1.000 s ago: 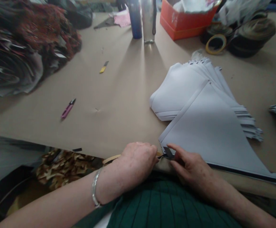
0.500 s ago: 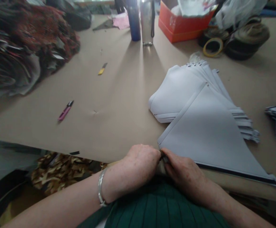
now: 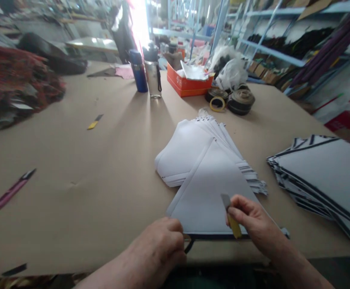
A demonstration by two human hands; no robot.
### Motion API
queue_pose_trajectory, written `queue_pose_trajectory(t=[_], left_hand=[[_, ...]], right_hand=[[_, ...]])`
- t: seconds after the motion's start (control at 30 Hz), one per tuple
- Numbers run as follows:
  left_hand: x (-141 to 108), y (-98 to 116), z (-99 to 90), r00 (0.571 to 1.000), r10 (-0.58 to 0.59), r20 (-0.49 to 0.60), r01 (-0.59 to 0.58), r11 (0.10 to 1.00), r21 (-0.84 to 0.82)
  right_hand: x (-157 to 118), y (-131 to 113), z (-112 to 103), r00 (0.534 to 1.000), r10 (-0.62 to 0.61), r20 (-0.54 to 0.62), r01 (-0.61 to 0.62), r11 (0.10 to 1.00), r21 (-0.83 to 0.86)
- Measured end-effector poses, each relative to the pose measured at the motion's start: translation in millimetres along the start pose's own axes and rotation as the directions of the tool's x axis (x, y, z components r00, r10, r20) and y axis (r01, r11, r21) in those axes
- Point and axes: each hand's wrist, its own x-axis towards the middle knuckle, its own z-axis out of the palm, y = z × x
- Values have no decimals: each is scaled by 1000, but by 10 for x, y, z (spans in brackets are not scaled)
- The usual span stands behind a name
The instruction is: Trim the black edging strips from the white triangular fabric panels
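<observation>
A white triangular panel (image 3: 212,192) with a dark strip along its near edge lies by the table's front edge, partly over a fanned stack of white panels (image 3: 179,150). At the panel's near left corner, my left hand (image 3: 165,245) is closed; a dark strip end (image 3: 189,245) hangs beside it, and its fingertips are hidden. My right hand (image 3: 247,216) pinches a yellow-handled blade (image 3: 234,225) over the panel, its grey blade pointing up and away.
A pink cutter (image 3: 14,192) and another yellow blade (image 3: 93,123) lie on the left. Bottles (image 3: 139,74), an orange box (image 3: 190,85) and rolls (image 3: 240,101) stand behind. At right is a stack of dark-edged panels (image 3: 328,170).
The view has tilted up and turned right. My hands, together at the panel corner before, are apart. The yellow-handled blade now shows in my right hand, which is over the panel.
</observation>
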Motion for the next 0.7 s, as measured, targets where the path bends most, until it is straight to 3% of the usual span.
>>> queue_pose_trajectory(t=[0.07, 0.13, 0.2, 0.3, 0.4, 0.47, 0.57, 0.7], left_hand=[[88, 12, 98, 996, -24, 84, 16, 995, 94], [164, -5, 173, 990, -84, 113, 61, 978, 200], [216, -53, 193, 992, -85, 91, 65, 977, 204], [264, -166, 135, 999, -29, -24, 32, 993, 114], [335, -286, 69, 985, 1, -170, 11, 997, 71], [396, -344, 63, 979, 24, -201, -13, 998, 55], [462, -366, 111, 981, 58, -187, -46, 997, 68], [502, -268, 219, 980, 155, -121, -153, 988, 30]], right_hand=[[49, 10, -222, 991, -22, -132, 39, 992, 124], [137, 41, -437, 962, -59, -266, 81, 994, 71], [240, 78, -642, 919, -128, -373, 66, 982, -175], [361, 127, -865, 874, -230, -427, -61, 821, -568], [390, 154, -918, 884, -222, -412, -146, 706, -693], [337, 166, -903, 921, -141, -362, -143, 744, -653], [122, 231, -948, 973, 22, -230, -122, 895, -429], [-420, 526, -1143, 973, 180, -147, -211, 950, -230]])
